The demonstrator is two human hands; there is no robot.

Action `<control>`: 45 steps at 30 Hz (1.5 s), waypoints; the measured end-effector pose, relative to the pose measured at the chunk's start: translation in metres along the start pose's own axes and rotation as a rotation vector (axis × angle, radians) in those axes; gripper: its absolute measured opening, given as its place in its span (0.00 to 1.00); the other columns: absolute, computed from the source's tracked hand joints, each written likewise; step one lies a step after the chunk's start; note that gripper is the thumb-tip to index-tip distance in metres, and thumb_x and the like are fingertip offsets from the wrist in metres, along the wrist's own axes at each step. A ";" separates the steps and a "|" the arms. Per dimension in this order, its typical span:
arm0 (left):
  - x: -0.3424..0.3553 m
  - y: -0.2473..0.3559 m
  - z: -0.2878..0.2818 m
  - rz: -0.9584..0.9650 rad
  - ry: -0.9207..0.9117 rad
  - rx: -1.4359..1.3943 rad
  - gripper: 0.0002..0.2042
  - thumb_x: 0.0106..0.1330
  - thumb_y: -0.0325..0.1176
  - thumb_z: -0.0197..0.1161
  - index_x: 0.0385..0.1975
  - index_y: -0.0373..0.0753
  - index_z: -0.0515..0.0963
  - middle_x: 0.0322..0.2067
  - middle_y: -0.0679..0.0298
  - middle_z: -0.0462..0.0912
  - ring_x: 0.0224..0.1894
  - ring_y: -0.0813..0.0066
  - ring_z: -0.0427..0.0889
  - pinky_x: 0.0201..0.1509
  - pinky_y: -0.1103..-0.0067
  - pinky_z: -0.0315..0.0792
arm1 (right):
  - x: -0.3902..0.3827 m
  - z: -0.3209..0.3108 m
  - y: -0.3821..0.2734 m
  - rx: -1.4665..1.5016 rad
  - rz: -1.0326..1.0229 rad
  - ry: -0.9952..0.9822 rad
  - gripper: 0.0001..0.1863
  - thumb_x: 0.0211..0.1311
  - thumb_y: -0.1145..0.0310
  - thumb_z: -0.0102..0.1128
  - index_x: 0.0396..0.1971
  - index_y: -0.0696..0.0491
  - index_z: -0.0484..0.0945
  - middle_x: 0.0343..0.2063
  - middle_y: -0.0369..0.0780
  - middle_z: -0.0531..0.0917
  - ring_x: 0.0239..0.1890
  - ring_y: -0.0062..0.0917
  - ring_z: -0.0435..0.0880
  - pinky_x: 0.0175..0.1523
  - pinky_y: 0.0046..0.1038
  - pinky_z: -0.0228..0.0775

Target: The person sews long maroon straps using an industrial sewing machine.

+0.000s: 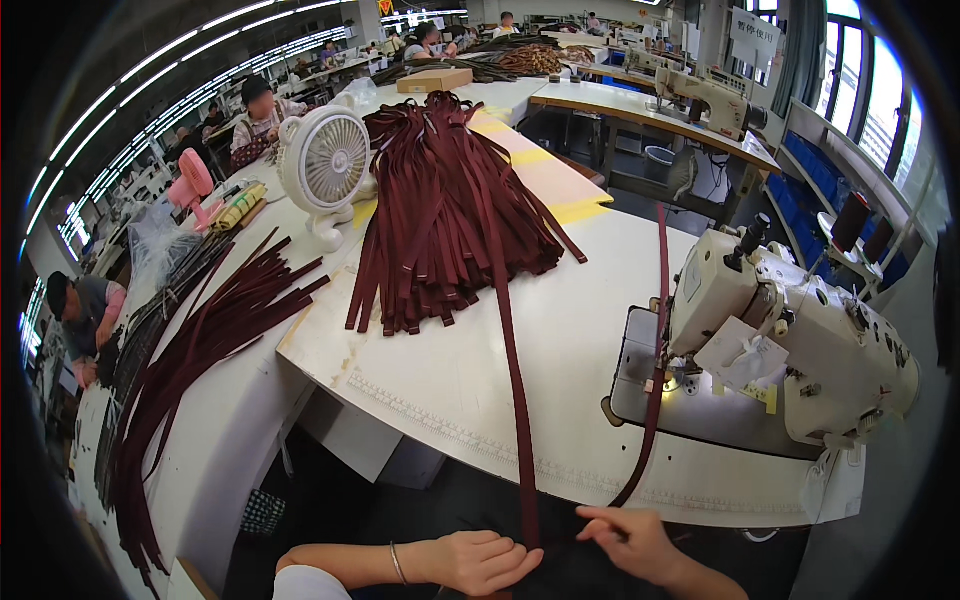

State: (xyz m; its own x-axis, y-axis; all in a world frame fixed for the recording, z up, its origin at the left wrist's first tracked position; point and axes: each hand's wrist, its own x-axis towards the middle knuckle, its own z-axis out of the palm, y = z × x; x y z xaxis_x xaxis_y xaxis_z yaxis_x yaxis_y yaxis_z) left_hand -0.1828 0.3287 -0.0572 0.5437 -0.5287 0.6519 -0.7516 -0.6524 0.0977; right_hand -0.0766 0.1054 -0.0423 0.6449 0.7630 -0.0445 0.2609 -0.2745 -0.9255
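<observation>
My left hand (495, 558), with a metal bracelet at the wrist, is closed on the lower end of a long flat maroon strap (515, 420), which runs up to a big pile of maroon straps (440, 210) on the white worktable (420, 390). My right hand (635, 545) is at the front edge, index finger stretched out and the others partly bent, holding nothing that I can make out. Its fingertips are near a second strap (648, 430), which hangs over the edge and lies across the metal bed of a white sewing machine (830, 350) on the right.
A white fan (325, 170) and a pink fan (195, 180) stand left of the pile. Loose maroon straps (180, 400) lie on the left table. Co-workers (258, 115) sit behind and at the far left (75, 320). Another machine (715, 100) is at back right.
</observation>
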 end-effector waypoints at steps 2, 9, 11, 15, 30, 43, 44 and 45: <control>-0.011 0.023 0.015 0.042 -0.064 -0.202 0.16 0.62 0.35 0.55 0.42 0.27 0.72 0.27 0.53 0.76 0.23 0.59 0.74 0.30 0.73 0.72 | -0.002 0.033 0.004 0.271 0.365 -0.266 0.17 0.65 0.62 0.50 0.48 0.56 0.74 0.25 0.33 0.81 0.23 0.09 0.69 0.29 0.14 0.63; -0.059 0.015 0.059 -1.392 0.169 -1.268 0.13 0.67 0.31 0.48 0.41 0.28 0.76 0.36 0.54 0.80 0.33 0.71 0.80 0.37 0.81 0.73 | -0.035 0.069 0.055 0.682 0.446 -0.393 0.15 0.65 0.63 0.50 0.42 0.57 0.77 0.29 0.33 0.81 0.23 0.10 0.67 0.29 0.13 0.59; -0.034 0.006 0.057 -1.333 0.389 -1.609 0.14 0.67 0.28 0.50 0.48 0.29 0.70 0.37 0.54 0.80 0.37 0.71 0.80 0.42 0.79 0.74 | -0.050 0.069 0.064 0.698 0.405 -0.536 0.14 0.65 0.64 0.49 0.41 0.58 0.77 0.31 0.34 0.82 0.23 0.10 0.67 0.30 0.13 0.59; 0.015 -0.008 0.039 -1.272 0.451 -1.479 0.22 0.60 0.20 0.56 0.55 0.30 0.62 0.38 0.51 0.80 0.40 0.67 0.81 0.47 0.77 0.75 | -0.072 0.071 0.073 0.666 0.446 -0.574 0.14 0.65 0.63 0.50 0.41 0.57 0.78 0.32 0.34 0.82 0.25 0.09 0.68 0.31 0.13 0.59; 0.028 -0.037 0.045 -1.277 0.562 -1.321 0.09 0.64 0.29 0.55 0.36 0.29 0.75 0.29 0.53 0.82 0.29 0.70 0.82 0.35 0.80 0.75 | -0.080 0.073 0.076 0.658 0.317 -0.493 0.14 0.66 0.64 0.49 0.39 0.59 0.78 0.32 0.36 0.82 0.31 0.11 0.74 0.37 0.14 0.62; 0.061 -0.144 -0.068 -0.913 0.916 -1.587 0.12 0.68 0.33 0.49 0.47 0.37 0.68 0.25 0.68 0.74 0.26 0.78 0.73 0.35 0.82 0.70 | -0.100 0.020 0.055 0.132 0.159 -0.456 0.10 0.62 0.67 0.54 0.29 0.57 0.80 0.21 0.34 0.81 0.27 0.16 0.78 0.33 0.20 0.69; 0.060 -0.146 -0.092 -0.809 0.900 -1.545 0.12 0.68 0.34 0.49 0.48 0.37 0.68 0.25 0.68 0.74 0.27 0.79 0.73 0.34 0.83 0.70 | -0.104 0.007 0.060 0.089 0.394 -0.476 0.10 0.61 0.67 0.54 0.29 0.58 0.80 0.21 0.34 0.81 0.26 0.16 0.78 0.32 0.20 0.69; 0.061 -0.145 -0.112 -0.770 0.929 -1.566 0.12 0.68 0.34 0.49 0.48 0.36 0.67 0.25 0.68 0.74 0.27 0.78 0.74 0.34 0.83 0.70 | -0.109 -0.005 0.064 0.037 0.630 -0.491 0.10 0.61 0.68 0.55 0.29 0.58 0.80 0.20 0.35 0.81 0.25 0.16 0.77 0.31 0.20 0.68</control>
State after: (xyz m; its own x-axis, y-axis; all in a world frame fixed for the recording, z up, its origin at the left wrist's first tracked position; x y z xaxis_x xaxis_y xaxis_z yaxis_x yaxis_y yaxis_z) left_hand -0.0824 0.4523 0.0521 0.9200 0.3188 0.2280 -0.3893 0.6761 0.6255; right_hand -0.1264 0.0021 -0.0945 0.2705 0.6440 -0.7156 -0.0762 -0.7267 -0.6827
